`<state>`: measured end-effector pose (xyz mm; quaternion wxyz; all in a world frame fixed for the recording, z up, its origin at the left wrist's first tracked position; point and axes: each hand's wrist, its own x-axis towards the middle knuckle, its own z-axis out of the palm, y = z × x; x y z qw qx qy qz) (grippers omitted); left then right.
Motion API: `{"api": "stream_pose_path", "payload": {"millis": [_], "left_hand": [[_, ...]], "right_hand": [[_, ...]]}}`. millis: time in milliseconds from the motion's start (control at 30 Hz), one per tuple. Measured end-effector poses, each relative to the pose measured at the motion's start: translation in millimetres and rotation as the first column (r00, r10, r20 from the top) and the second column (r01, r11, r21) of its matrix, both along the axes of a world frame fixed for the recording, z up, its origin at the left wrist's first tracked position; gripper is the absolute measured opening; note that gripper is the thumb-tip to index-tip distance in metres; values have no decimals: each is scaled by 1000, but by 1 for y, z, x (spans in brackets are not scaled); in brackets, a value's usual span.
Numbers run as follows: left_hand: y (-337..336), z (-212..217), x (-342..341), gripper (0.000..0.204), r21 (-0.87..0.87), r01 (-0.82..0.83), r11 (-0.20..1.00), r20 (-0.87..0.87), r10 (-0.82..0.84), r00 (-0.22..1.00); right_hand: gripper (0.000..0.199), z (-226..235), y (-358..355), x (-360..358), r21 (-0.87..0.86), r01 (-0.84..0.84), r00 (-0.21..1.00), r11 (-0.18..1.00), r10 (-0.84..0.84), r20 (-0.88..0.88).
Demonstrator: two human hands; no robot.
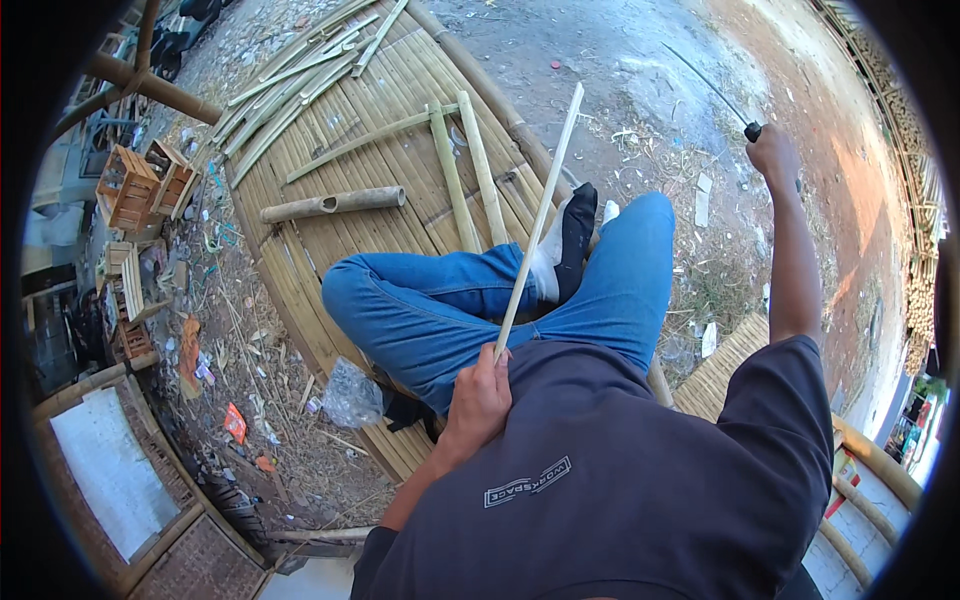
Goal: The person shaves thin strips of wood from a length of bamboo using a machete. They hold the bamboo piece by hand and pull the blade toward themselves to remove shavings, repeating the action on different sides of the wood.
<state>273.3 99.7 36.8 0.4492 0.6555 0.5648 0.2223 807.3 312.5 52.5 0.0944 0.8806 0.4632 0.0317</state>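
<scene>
My left hand (479, 400) is closed around the lower end of a long, pale bamboo strip (545, 205), close to my waist. The strip slants up and away over my crossed legs. Out to the right, my arm is stretched forward, and my right hand (773, 155) grips the dark handle of a knife (706, 84). Its long thin blade points up and to the left, well apart from the strip. I sit on a bamboo slat platform (385, 255). A bamboo tube (333, 204) with a notch in its side lies ahead of my left knee.
Split bamboo pieces (468, 170) lie beyond my legs, and a pile of strips (295, 95) covers the platform's far left. Wooden crates (128, 188) stand on littered ground at left. A crumpled plastic bag (351, 393) sits by my left hip. Bamboo poles (922, 270) are stacked far right.
</scene>
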Motion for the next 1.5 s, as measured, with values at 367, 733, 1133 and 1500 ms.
{"api": "stream_pose_path", "payload": {"millis": [367,733,1133,1500], "left_hand": [[21,7,9,19,-192,25,981,-56,-36,998],[15,1,14,14,-18,-22,1000,-102,20,995],[8,-1,3,16,-97,20,995,3,-20,1000],[13,5,6,16,-83,57,995,10,-56,998]], "right_hand": [[25,8,-36,-161,254,-244,764,936,347,-543],[19,11,-68,-248,186,-658,627,730,668,-402],[13,-14,-55,-213,304,-607,669,734,679,-303],[14,-35,-22,-141,260,-492,826,831,540,-163]]}}
